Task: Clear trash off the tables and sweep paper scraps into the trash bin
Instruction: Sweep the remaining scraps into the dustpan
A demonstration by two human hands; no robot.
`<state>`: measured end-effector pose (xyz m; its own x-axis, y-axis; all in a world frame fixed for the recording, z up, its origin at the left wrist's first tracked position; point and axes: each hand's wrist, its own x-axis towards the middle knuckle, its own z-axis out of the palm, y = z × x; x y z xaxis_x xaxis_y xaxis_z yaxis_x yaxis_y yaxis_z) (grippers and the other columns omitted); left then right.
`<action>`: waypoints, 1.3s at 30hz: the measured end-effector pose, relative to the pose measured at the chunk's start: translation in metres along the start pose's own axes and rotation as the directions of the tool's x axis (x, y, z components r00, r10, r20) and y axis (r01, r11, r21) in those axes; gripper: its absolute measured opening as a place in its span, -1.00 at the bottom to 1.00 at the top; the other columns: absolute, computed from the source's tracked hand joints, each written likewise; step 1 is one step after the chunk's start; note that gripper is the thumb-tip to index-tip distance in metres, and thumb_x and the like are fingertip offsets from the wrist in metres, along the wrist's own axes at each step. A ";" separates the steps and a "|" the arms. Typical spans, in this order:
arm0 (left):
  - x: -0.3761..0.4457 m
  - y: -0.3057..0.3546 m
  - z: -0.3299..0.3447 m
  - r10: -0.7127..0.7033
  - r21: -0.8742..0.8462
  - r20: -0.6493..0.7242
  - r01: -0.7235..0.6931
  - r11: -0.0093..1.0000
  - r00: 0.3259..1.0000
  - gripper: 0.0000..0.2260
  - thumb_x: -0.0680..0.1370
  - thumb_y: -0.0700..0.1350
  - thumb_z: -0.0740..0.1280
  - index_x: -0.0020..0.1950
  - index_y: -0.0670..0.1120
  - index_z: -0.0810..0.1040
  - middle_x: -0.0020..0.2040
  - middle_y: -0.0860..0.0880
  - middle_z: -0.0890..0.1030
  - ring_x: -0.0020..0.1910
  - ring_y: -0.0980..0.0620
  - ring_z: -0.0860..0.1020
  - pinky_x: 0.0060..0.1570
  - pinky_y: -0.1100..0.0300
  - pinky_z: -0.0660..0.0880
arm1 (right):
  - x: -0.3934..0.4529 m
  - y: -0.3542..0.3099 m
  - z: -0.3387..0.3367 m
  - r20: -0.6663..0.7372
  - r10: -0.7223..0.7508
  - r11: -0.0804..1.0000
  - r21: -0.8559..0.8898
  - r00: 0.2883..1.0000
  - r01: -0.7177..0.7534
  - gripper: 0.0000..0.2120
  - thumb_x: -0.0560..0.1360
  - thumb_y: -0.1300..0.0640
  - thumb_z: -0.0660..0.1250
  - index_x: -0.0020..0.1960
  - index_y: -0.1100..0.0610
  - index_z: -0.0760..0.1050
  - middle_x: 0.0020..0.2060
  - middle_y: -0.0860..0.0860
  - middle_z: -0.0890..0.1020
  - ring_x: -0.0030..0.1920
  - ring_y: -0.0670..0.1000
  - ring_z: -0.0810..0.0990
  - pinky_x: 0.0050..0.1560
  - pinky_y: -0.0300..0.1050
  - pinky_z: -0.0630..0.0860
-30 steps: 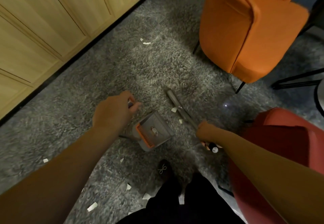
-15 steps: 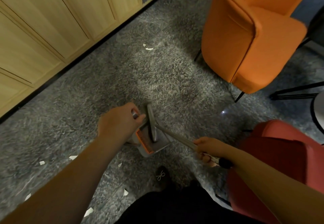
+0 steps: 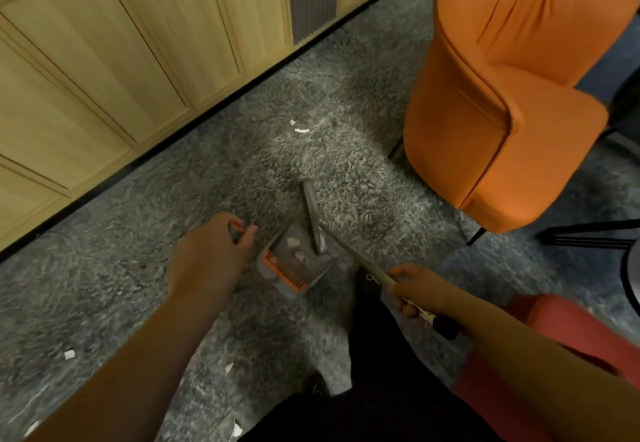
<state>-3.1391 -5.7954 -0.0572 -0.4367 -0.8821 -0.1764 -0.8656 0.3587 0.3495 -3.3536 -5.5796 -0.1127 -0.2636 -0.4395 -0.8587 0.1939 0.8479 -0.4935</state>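
The person's left hand (image 3: 211,258) curls round the top of the dustpan handle (image 3: 236,233), a slim grey rod with an orange tip, of which only the end shows. The dustpan (image 3: 294,265) sits on the shaggy grey carpet (image 3: 138,233) at the middle of the view: a boxy grey plastic pan with an orange comb of teeth along its edge at 7 o'clock. A few white paper scraps (image 3: 296,249) lie inside it. The right hand (image 3: 419,289) grips the thin metal broom shaft (image 3: 349,253), which slants toward 10 o'clock to the narrow grey broom head (image 3: 313,216), whose lower end rests in the pan's mouth.

More torn scraps lie loose on the pile: a pair (image 3: 299,127) at 12 o'clock, well apart from the pan, and several (image 3: 70,354) at 7 to 8 o'clock. A rounded orange upholstered chair (image 3: 502,95) stands at 2 o'clock, a red cushioned seat (image 3: 554,337) at 4 o'clock, and pale wood-grain panelled cabinets (image 3: 104,43) run along 10 o'clock.
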 end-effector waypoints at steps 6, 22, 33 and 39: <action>0.096 0.041 -0.009 -0.045 0.013 -0.048 0.045 0.999 0.998 -0.78 0.59 0.20 0.25 -0.11 0.08 0.47 -0.34 0.03 0.53 -0.39 0.03 0.49 -0.37 0.12 0.49 | 0.046 -0.084 -0.062 -0.060 -0.058 0.998 -0.005 0.997 0.058 -0.70 0.57 0.36 0.13 0.30 0.37 0.33 -0.34 0.19 0.43 -0.52 -0.01 0.36 -0.54 -0.23 0.30; 0.343 0.095 -0.033 -0.185 0.053 -0.110 0.192 0.980 0.977 -0.77 0.57 0.27 0.21 -0.05 0.12 0.41 -0.36 0.04 0.51 -0.43 0.03 0.49 -0.48 0.21 0.38 | 0.204 -0.326 -0.201 -0.007 -0.012 0.991 -0.133 1.000 0.011 -0.59 0.61 0.31 0.18 0.43 0.33 0.23 -0.23 0.21 0.41 -0.43 0.05 0.36 -0.46 -0.11 0.33; 0.517 0.103 -0.037 -0.148 0.076 -0.016 0.149 0.986 0.989 -0.71 0.59 0.20 0.24 -0.19 0.04 0.39 -0.37 -0.03 0.49 -0.42 -0.02 0.48 -0.45 0.14 0.38 | 0.319 -0.458 -0.217 -0.054 -0.006 0.979 -0.205 0.999 -0.006 -0.94 0.58 0.31 0.23 0.02 0.32 0.41 -0.40 0.19 0.44 -0.50 0.06 0.40 -0.50 -0.11 0.41; 0.568 0.122 -0.028 -0.112 0.119 0.062 0.104 0.987 0.992 -0.74 0.58 0.24 0.21 -0.07 0.07 0.43 -0.34 0.05 0.52 -0.40 0.08 0.49 -0.45 0.16 0.42 | 0.375 -0.515 -0.226 -0.067 -0.032 0.955 -0.296 0.997 0.011 -0.97 0.56 0.31 0.25 -0.03 0.28 0.40 -0.41 0.20 0.46 -0.50 0.07 0.43 -0.54 -0.14 0.41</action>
<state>-3.4863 -6.2611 -0.0890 -0.3516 -0.8962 -0.2706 -0.9292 0.2989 0.2174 -3.7663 -6.1139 -0.1493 -0.3321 -0.4459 -0.8312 -0.0975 0.8927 -0.4400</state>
